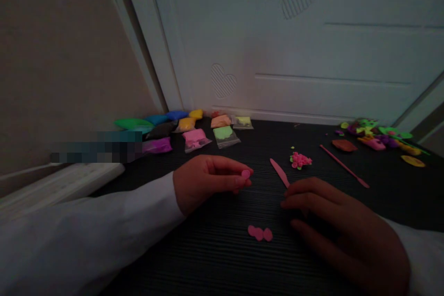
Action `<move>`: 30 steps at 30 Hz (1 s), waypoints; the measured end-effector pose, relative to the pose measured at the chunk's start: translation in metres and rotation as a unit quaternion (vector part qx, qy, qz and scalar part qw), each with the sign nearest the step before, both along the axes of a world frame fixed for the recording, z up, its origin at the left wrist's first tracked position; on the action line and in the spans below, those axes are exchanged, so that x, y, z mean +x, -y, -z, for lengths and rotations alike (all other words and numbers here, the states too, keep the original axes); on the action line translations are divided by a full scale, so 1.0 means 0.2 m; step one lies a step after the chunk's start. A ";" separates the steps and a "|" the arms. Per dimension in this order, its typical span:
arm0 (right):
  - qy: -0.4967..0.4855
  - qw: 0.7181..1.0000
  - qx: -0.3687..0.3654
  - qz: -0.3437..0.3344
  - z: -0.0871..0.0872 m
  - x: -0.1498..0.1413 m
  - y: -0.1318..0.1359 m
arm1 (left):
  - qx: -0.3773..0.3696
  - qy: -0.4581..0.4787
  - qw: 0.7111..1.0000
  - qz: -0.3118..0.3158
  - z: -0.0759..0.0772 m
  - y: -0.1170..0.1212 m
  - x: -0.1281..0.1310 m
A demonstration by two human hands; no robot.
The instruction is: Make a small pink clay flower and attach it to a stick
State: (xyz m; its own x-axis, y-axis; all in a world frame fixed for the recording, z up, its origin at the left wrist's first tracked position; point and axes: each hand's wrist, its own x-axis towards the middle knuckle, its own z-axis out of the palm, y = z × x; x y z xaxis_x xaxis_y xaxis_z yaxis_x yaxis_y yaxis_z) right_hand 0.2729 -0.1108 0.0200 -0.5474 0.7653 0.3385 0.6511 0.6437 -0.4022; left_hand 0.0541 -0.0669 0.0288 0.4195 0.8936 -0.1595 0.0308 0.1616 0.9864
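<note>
Dark ribbed tabletop, with several items. The right hand is held palm down, empty-looking, its thumb set moderately apart from the curved fingers; their tips reach the near end of the pink knife, contact being unclear. The left hand is narrowed to a pinch. Beyond it lies a bag of pink material. A slender pink rod lies beyond the right hand. The pink knife slants from far left to near right, its near end towards the right hand, the nearer of the two. Beside its blade sits a pink flower-like cluster. A side-to-side row of three pink discs lies nearer the wearer, closer to the right thumb. Smallest: a pink piece, between left thumb and fingers.
</note>
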 end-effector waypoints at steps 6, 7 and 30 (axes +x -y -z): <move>-0.011 1.000 0.011 -0.012 0.01 0.00 0.00 | -0.009 -0.004 1.000 -0.001 0.00 -0.01 0.00; -0.012 1.000 0.011 -0.012 0.01 0.00 0.00 | -0.009 -0.005 1.000 -0.002 0.00 -0.01 0.00; -0.005 1.000 -0.008 -0.005 0.01 0.01 0.00 | -0.043 0.046 0.997 -0.034 0.01 -0.02 0.00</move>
